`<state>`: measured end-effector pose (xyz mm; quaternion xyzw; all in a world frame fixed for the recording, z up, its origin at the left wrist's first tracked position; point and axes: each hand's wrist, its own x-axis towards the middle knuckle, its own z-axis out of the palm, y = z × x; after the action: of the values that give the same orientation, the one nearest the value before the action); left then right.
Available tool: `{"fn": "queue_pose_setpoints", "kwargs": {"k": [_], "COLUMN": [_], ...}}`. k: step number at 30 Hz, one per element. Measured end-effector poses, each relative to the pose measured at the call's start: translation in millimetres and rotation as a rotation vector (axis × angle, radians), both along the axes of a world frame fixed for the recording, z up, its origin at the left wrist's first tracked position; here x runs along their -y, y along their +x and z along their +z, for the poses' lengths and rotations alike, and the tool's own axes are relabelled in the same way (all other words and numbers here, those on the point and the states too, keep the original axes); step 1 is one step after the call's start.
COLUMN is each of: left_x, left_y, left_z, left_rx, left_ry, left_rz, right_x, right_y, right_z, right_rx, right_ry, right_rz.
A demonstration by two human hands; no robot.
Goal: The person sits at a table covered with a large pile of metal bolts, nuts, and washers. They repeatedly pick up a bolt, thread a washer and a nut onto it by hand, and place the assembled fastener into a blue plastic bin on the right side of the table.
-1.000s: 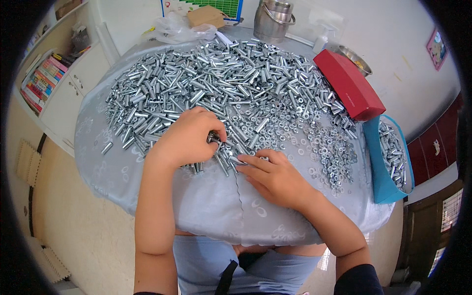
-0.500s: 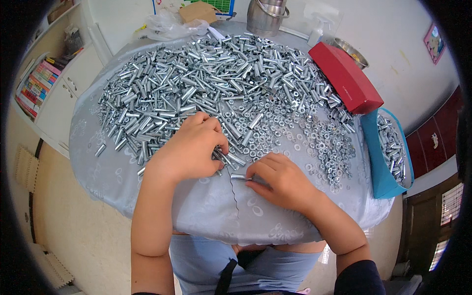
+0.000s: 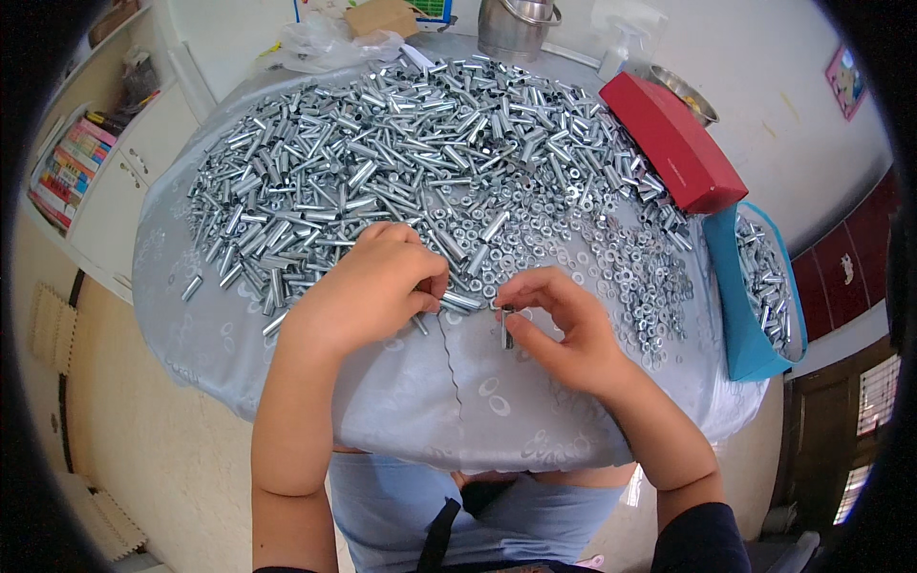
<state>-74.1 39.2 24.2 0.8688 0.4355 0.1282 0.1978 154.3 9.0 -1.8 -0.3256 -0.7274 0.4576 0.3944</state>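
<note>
A round table under a grey cloth [image 3: 449, 401] carries a big heap of short shiny metal tubes [image 3: 382, 162] and, to the right, a spread of small washers and nuts [image 3: 630, 277]. My left hand [image 3: 373, 286] rests at the heap's near edge, fingers curled around a bundle of tubes [image 3: 458, 301]. Just to its right, my right hand [image 3: 564, 329] pinches one small metal piece [image 3: 504, 329] upright between thumb and fingertips, a little above the cloth.
A red box [image 3: 678, 143] lies at the table's right rim. Beside it stands a blue tray [image 3: 750, 296] holding more metal parts. A steel pot [image 3: 516, 24], a cardboard box [image 3: 382, 14] and plastic bags [image 3: 325, 43] sit at the far edge. A bookshelf [image 3: 67, 172] stands left.
My right hand has lifted off the cloth and now pinches a small piece upright. My left hand has stayed at the heap's edge, gathering tubes.
</note>
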Motion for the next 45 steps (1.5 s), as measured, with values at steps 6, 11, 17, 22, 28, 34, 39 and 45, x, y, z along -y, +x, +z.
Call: {"fn": "queue_pose_setpoints", "kwargs": {"k": [6, 11, 17, 22, 28, 34, 39, 45], "left_x": [0.6, 0.1, 3.0, 0.3, -7.0, -8.5, -9.7, -9.9], "left_y": [-3.1, 0.0, 7.5, 3.9, 5.8, 10.8, 14.6, 20.4], "left_z": [-1.9, 13.6, 21.1, 18.2, 12.2, 11.1, 6.4, 2.7], "left_rx": [0.128, 0.39, 0.458, 0.614, 0.696, 0.752, 0.775, 0.771], "left_ry": [0.068, -0.127, -0.313, -0.422, -0.455, -0.479, -0.447, -0.502], "left_rz": [-0.014, -0.036, -0.084, 0.002, -0.033, 0.026, 0.023, 0.006], "right_x": [5.3, 5.5, 5.8, 5.4, 0.7, 2.0, -0.5, -0.4], "right_y": [-6.3, -7.5, -6.3, -6.1, -4.4, -3.0, -0.4, -1.0], "right_z": [2.4, 1.0, -0.5, -0.2, -4.3, 1.1, -0.7, 0.7], "right_rx": [0.215, 0.228, 0.198, 0.151, -0.02, 0.129, 0.162, 0.117], "right_ry": [0.11, 0.102, 0.029, 0.002, 0.029, 0.11, 0.109, 0.208], "right_rz": [0.01, 0.054, 0.04, -0.074, -0.172, -0.162, -0.188, -0.19]}}
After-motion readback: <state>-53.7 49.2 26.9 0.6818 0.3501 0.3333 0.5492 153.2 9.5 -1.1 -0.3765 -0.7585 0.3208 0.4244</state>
